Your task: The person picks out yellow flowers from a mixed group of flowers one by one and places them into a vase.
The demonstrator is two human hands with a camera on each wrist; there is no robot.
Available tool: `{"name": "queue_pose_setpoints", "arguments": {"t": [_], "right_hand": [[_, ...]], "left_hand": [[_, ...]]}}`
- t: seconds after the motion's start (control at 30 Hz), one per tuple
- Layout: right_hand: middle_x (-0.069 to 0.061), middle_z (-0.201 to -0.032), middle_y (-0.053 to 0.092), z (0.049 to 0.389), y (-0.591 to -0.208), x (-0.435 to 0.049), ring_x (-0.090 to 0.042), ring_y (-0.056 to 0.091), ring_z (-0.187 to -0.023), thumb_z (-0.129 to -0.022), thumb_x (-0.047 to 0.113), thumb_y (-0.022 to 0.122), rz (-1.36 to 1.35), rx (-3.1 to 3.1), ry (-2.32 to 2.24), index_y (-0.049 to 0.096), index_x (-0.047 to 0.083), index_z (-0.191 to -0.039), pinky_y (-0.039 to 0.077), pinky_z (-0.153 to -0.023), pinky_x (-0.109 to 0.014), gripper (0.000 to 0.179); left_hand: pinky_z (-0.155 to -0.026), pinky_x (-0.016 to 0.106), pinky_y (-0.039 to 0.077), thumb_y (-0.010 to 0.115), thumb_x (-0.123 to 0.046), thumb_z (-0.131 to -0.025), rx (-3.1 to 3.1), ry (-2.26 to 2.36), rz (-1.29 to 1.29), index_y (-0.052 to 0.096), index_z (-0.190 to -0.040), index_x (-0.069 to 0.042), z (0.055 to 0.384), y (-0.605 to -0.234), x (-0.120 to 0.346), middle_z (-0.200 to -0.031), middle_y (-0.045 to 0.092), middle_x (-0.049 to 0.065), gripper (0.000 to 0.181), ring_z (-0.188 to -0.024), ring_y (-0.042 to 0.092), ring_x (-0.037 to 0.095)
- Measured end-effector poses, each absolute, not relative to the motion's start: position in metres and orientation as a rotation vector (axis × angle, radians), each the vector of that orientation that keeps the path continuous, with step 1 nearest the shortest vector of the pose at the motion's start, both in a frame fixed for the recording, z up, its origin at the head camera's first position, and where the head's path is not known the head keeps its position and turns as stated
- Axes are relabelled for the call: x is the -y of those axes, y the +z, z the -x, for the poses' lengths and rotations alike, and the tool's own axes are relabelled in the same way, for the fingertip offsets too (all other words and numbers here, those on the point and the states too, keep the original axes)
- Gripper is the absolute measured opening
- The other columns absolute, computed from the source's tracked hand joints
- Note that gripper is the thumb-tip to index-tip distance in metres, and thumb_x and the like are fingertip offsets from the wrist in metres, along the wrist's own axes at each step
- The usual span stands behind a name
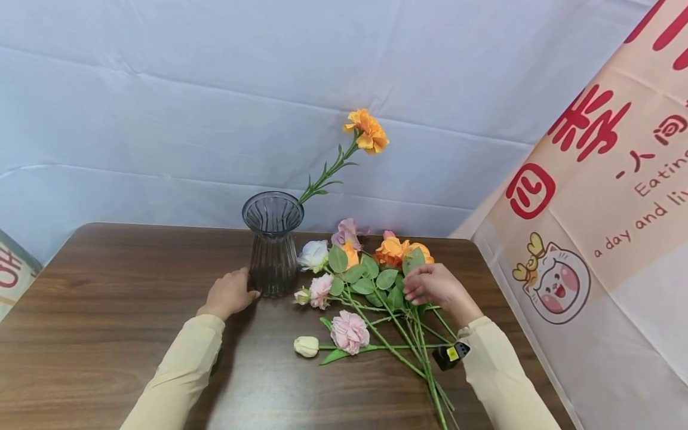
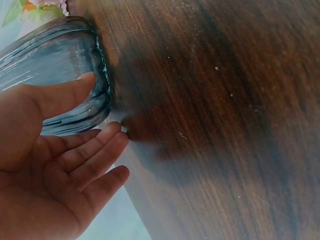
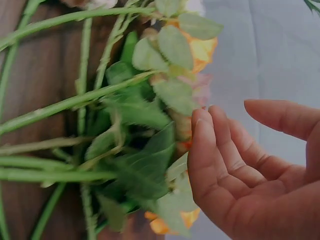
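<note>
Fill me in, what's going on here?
A person is working with a vase and flowers. Their left hand is at the vase's lower part, fingers loosely extended. Their right hand is beside the leafy pile of flowers on the table, with no stem visibly gripped. One orange flower rises at the vase's rim, leaning right; the others lie loose.

Both hands (image 1: 228,292) (image 1: 433,285) apart, slightly cupped

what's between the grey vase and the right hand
In the head view, a white flower, a small pink flower and some green leaves lie between the vase and the right hand.
</note>
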State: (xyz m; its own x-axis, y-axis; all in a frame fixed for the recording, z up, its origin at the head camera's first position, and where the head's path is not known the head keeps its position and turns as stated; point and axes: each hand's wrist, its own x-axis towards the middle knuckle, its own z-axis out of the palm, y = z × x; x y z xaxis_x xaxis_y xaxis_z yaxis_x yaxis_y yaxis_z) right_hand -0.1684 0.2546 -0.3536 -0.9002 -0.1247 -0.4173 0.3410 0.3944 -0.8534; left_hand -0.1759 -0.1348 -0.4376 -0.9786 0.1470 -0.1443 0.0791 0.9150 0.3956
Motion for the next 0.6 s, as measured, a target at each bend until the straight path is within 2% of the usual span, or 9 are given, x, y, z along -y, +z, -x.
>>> {"name": "queue_pose_setpoints", "arguments": {"t": [0.4,0.6], "right_hand": [[-0.012,-0.072,0.06,0.152,-0.378,-0.279,-0.018,0.06,-0.061,-0.088,0.001,0.052,-0.235,-2.251,-1.481,0.055,-0.013,-0.095,0.053,-0.055,-0.029,0.017],[-0.01,-0.069,0.059,0.145,-0.389,-0.285,-0.015,0.058,-0.055,-0.086,0.001,0.054,-0.232,-2.272,-1.421,0.058,-0.008,-0.085,0.053,-0.053,-0.03,0.01]], "left_hand": [[-0.083,0.056,0.044,0.065,-0.022,-0.084,-2.911,0.596,-0.172,0.042,-0.125,0.016,0.177,-0.44,0.135,-0.118,0.051,0.033,0.06,-0.101,0.051,0.048],[-0.082,0.056,0.044,0.065,-0.022,-0.084,-2.904,0.606,-0.163,0.042,-0.126,0.015,0.177,-0.44,0.135,-0.118,0.051,0.033,0.061,-0.1,0.052,0.048]]}}
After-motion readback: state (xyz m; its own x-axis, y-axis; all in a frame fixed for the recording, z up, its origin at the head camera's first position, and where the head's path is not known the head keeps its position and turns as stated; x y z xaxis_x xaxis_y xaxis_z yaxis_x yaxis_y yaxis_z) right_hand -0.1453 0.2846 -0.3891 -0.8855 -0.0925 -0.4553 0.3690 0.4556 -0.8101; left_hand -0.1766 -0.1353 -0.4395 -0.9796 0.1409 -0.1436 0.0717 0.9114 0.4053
